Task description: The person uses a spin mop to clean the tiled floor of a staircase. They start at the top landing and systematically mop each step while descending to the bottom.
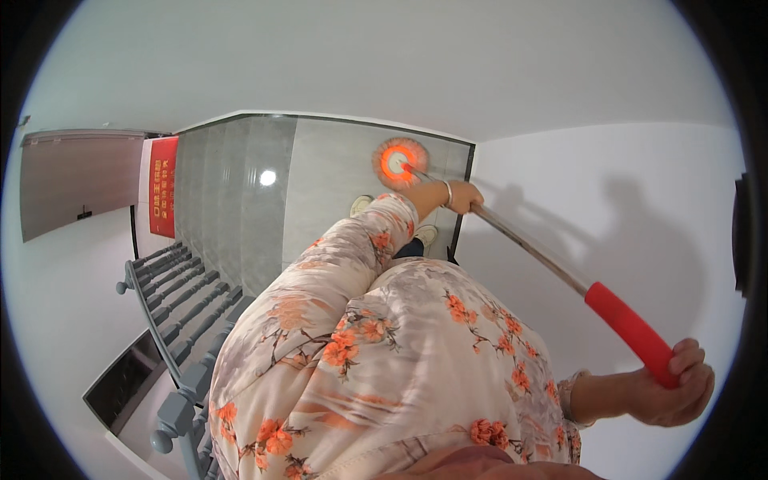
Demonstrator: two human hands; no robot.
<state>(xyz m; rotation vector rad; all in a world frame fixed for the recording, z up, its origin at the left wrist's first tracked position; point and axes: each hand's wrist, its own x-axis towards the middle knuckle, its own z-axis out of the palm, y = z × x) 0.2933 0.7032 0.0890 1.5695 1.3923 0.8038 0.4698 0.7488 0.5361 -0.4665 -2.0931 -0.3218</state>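
A spin mop with a round head [396, 162], orange and white with a fringe, rests on the grey tiled landing [330, 162]. Its metal handle [534, 252] slants down to the right and ends in a red foam grip [630, 333]. My left hand [465, 197], with a bangle at the wrist, is closed around the metal part of the handle, not far from the mop head. At the far right my right hand [675, 384] is wrapped around the end of the red grip.
Grey stairs [231, 180] lie to the left, with a red mat [164, 187] bearing writing at their far end beside an open door [81, 180]. A grey balustrade [186, 306] stands at lower left. White walls [540, 156] bound the landing. My shoes [361, 205] are near the mop.
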